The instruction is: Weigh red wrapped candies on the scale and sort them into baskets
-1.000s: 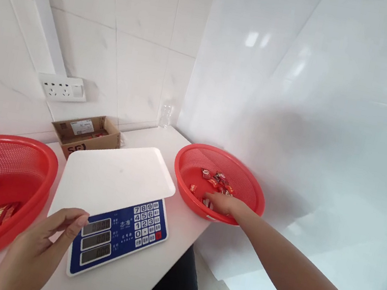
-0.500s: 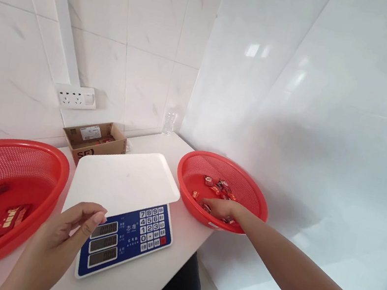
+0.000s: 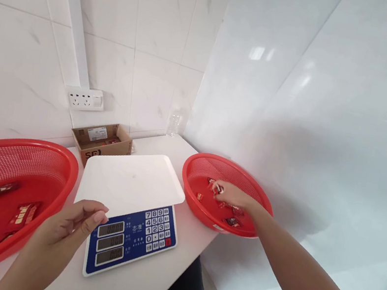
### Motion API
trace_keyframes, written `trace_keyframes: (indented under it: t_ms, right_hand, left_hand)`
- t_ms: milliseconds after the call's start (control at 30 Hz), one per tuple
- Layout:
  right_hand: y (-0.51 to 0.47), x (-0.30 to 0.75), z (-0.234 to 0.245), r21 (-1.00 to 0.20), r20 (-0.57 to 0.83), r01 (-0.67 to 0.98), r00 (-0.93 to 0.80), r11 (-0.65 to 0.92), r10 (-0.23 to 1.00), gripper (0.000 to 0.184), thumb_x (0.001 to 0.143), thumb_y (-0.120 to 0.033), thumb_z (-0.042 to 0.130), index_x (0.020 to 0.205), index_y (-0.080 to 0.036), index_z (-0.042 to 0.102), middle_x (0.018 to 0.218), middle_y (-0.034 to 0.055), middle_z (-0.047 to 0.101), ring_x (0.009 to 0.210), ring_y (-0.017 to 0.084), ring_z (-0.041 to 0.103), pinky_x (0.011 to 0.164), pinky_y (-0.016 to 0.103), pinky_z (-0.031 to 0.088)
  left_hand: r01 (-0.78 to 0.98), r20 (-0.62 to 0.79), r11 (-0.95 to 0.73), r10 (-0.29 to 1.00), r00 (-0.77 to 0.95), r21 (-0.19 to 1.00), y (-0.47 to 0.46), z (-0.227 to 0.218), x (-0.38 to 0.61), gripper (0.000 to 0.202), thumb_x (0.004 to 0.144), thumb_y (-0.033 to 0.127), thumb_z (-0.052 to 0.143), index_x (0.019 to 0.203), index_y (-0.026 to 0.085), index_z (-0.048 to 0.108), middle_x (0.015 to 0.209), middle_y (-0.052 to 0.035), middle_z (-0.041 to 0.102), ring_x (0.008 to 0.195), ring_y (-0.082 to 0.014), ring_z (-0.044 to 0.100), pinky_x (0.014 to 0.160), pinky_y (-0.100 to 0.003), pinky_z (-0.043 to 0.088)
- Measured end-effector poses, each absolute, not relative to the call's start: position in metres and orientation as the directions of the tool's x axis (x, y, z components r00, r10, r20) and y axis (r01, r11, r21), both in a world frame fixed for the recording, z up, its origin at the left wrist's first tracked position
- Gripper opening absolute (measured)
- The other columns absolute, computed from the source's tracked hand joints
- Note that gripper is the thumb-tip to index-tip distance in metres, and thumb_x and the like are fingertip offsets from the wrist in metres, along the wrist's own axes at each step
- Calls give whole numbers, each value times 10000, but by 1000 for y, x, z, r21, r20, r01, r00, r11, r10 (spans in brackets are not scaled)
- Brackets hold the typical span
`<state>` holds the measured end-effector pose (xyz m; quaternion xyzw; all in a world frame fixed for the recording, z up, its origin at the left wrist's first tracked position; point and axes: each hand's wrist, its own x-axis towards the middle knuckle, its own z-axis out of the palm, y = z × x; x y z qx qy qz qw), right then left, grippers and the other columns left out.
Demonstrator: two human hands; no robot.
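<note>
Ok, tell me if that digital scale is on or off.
On: the digital scale shows digits in all three of its displays.

Both red baskets [image 3: 194, 208] were glossy plastic with mesh sides, and the wrapped sweets [image 3: 232, 221] had shiny, crinkly film. Scale pan [image 3: 133, 177] looked like smooth plastic tbh. The box [image 3: 116, 148] was plain matt cardboard, side wall [image 3: 262, 92] super slick and reflective.

Cool, bright light fills the room, and from where I stand the glossy wall [image 3: 319, 152] throws back white glints (the strongest flares at far right). Soft shadow falls behind the right basket [image 3: 196, 213]. The white pan [image 3: 131, 179] looks nearly bleached. Darkness rounds the right corners, wide-angle stretch pulls the edges, and the right hand [image 3: 231, 195] appears slightly soft.
</note>
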<state>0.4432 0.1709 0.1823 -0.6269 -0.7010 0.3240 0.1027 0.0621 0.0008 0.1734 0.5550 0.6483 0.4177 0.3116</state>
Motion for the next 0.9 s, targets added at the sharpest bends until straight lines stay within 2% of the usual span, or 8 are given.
trace_keyframes:
  t_ms: [167, 267, 400, 467, 567, 700, 833, 900]
  right_hand:
    - [153, 396, 213, -775, -40, 618, -259, 134, 965, 208, 761, -327, 588, 929, -258, 487, 813, -31, 544, 625, 111, 518, 515, 223, 406]
    - [127, 342, 214, -962, 57, 219, -422, 163, 905, 291, 705, -351, 686, 902, -251, 496, 800, -34, 559, 695, 138, 568, 596, 263, 462]
    - [90, 271, 195, -991, 114, 7, -480, 133, 870, 310, 692, -350, 711, 914, -250, 519, 783, -43, 577, 682, 127, 565, 637, 274, 476]
    - [77, 245, 182, -993, 118, -28, -461, 118, 879, 295, 702, -352, 696, 918, -257, 518, 752, -53, 562, 632, 118, 542, 604, 267, 473]
    - [69, 223, 166, -994, 97, -92, -453, 61, 886, 291, 720, -363, 679, 934, -260, 510, 738, -50, 573, 612, 125, 544, 591, 274, 478]
    - [70, 217, 161, -987, 113, -157, -508, 37, 854, 304, 734, -364, 682, 977, -261, 532, 853, -24, 631, 743, 153, 603, 684, 300, 505]
    - [72, 223, 167, -984, 163, -30, -531, 174, 832, 301, 788, -397, 636, 1051, -268, 566, 986, -3, 656, 906, 181, 616, 834, 345, 493]
    - [72, 226, 168, -967, 189, 36, -559, 251, 807, 312, 822, -415, 596, 1094, -265, 571, 1067, 14, 647, 968, 186, 604, 887, 361, 475]
  left_hand:
    - [170, -5, 19, 996, -84, 985, 2, 177, 85, 367, 778, 574, 567, 926, 240, 600, 833, -16, 652, 860, -191, 627, 793, -306, 533]
    - [-34, -44, 45, 999, 18, 998, 1, 172, 105, 434, 798, 530, 575, 1137, 264, 521, 1011, -42, 608, 904, -190, 615, 780, -343, 552]
    - [-172, -76, 93, 992, 100, 981, -1, 165, 114, 699, 773, 463, 648, 1368, 333, 303, 1243, -105, 491, 961, -209, 594, 755, -384, 566]
    - [-202, -76, 87, 995, 62, 975, -1, 164, 111, 691, 781, 431, 651, 1374, 336, 308, 1218, -95, 503, 939, -198, 601, 760, -375, 568]
    - [-223, -64, 52, 997, -44, 973, 1, 165, 101, 534, 786, 402, 650, 1273, 293, 463, 1068, -47, 559, 837, -162, 616, 752, -346, 574]
    - [-288, -67, 36, 993, -99, 957, 5, 168, 90, 430, 770, 332, 685, 1168, 266, 538, 1013, -19, 587, 793, -126, 608, 758, -309, 573]
    - [-440, -79, 72, 997, 1, 895, 5, 169, 87, 501, 792, 293, 678, 1253, 316, 483, 1159, -37, 570, 962, -152, 594, 777, -289, 571]
    - [-533, -108, 104, 994, 24, 840, 4, 168, 87, 461, 812, 315, 654, 1245, 320, 495, 1093, -33, 592, 935, -147, 605, 715, -264, 585]
